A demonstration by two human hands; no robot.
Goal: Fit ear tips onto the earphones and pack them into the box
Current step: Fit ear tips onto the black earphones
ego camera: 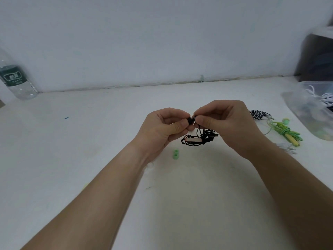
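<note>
Pinching a small black ear tip (191, 120) between thumb and forefinger, your left hand (162, 129) meets your right hand (228, 123) above the middle of the worktop (90, 150). Your right fingers (207, 121) are clamped on the bud end of the black earphones (200, 137), so both hands are closed on small parts that touch where they meet. Whether the tip is already seated cannot be told; your fingertips hide the joint.

The rest of the black cable hangs in a loose tangle just below your hands, reaching down to the worktop. It looks light and limp, so it will swing and snag. Hold the bud by its hard body, close to the nozzle, not by the cord.

The tip is likely soft and springy, and easy to flick away. Grip it by the outer skirt and roll it on rather than pushing straight.

A green ear tip (175, 154) lies on the worktop near your left wrist. The green earphones (284, 132) and a striped pair (257, 114) wait to your right, beside the clear box (311, 109), which already holds some cables.
</note>
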